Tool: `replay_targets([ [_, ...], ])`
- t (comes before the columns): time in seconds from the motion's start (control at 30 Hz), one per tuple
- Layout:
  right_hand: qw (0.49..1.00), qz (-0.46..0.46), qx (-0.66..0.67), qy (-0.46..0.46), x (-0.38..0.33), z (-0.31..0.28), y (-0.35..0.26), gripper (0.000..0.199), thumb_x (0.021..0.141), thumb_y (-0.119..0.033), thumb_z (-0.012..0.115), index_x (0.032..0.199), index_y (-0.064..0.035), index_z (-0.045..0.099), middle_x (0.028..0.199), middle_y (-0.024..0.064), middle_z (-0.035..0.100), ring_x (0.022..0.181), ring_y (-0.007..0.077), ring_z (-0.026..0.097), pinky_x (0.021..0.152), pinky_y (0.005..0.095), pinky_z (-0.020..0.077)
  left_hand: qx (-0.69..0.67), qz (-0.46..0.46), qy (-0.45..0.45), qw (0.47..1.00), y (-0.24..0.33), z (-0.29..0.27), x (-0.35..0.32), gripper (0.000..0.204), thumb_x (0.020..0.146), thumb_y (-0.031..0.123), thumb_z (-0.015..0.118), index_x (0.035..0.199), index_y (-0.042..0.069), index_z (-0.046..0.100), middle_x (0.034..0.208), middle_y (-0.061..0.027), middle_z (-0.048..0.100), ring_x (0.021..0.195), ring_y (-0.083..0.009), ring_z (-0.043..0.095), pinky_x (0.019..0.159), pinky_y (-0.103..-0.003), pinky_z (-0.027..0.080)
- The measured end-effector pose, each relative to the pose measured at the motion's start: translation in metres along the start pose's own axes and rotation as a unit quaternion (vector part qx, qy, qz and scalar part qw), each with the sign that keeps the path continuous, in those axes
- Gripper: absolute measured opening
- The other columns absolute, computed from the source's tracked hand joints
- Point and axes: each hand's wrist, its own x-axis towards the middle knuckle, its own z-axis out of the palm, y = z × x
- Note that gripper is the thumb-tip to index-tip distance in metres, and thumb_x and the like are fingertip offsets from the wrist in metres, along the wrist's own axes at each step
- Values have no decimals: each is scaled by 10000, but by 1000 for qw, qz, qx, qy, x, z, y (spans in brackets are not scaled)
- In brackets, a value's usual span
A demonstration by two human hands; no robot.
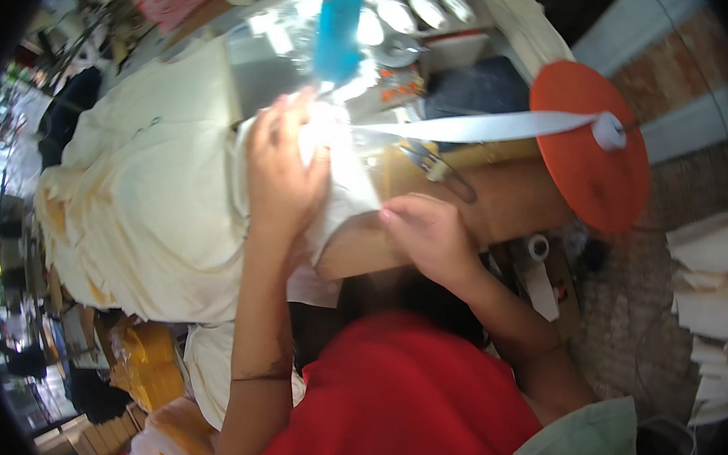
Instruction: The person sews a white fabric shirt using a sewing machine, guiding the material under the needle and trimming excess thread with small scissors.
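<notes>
Cloth is under both our hands at the edge of the table. Our left hand lies flat on the white cloth, fingers spread and pressing it down, not closed around it. Our right hand is at the near edge of the same piece, with the fingertips curled on the hem; it seems to pinch the edge, but we cannot tell this for sure because the fingers hide the contact.

A white tape runs from the cloth to the right, up to an orange disc that stands at the table end, with a small white hub in its middle. Scissors lie on the table just behind the right hand, under the tape.

Behind the left hand is the sewing machine, very bright from a lamp, with a blue part on top. This glare hides the needle area.

To our left a big pile of cream fabric covers the table side and hangs down. Below it are yellow bags on the floor. On the far right, folded white pieces are stacked. Our red shirt fills the low middle and blocks the view under the table.
</notes>
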Motion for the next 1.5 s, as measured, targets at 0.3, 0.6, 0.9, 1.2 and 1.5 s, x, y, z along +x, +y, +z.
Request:
replay_targets([
  [0.3, 975, 12, -218, 47, -66, -92, -13, 121, 911, -74, 697, 871, 41, 688, 777, 104, 664, 669, 164, 633, 611, 283, 482, 11, 57, 17, 998, 0, 10, -2, 421, 899, 142, 659, 1298, 25, 591, 1255, -151, 650, 1238, -382, 556, 1061, -476, 397],
  [0.6, 812, 369, -450, -50, -150, -179, 70, 161, 842, -118, 677, 856, 36, 720, 900, 261, 701, 888, 448, 687, 803, 497, 541, 67, 34, -3, 997, -2, 8, -5, 424, 933, 281, 681, 1245, 2, 613, 1171, -171, 666, 1134, -351, 600, 1015, -436, 435],
  [0.9, 859, 397, -313, -73, -266, -148, 180, 261, 796, -114, 643, 1030, -26, 722, 983, 237, 704, 921, 414, 694, 820, 491, 548, 107, 23, -35, 993, -11, 6, -10, 489, 956, 342, 668, 1240, -53, 618, 1218, -221, 669, 1152, -373, 613, 1028, -427, 450],
  [1.2, 867, 363, -320, -124, -275, -100, 223, 551, 785, -36, 608, 1336, -36, 575, 1082, 305, 671, 1071, 453, 639, 925, 498, 517, 89, 20, -42, 995, -16, 8, -11, 554, 946, 362, 684, 1309, -45, 588, 1092, -224, 683, 1032, -351, 655, 933, -412, 498],
  [1.5, 915, 288, -274, -71, -274, -101, 252, 392, 885, -118, 546, 1266, -51, 612, 982, 298, 691, 972, 435, 685, 830, 507, 532, 129, 133, 52, 981, 5, 9, -17, 469, 842, 300, 786, 1163, -3, 625, 1086, -198, 648, 1003, -400, 593, 939, -468, 449],
])
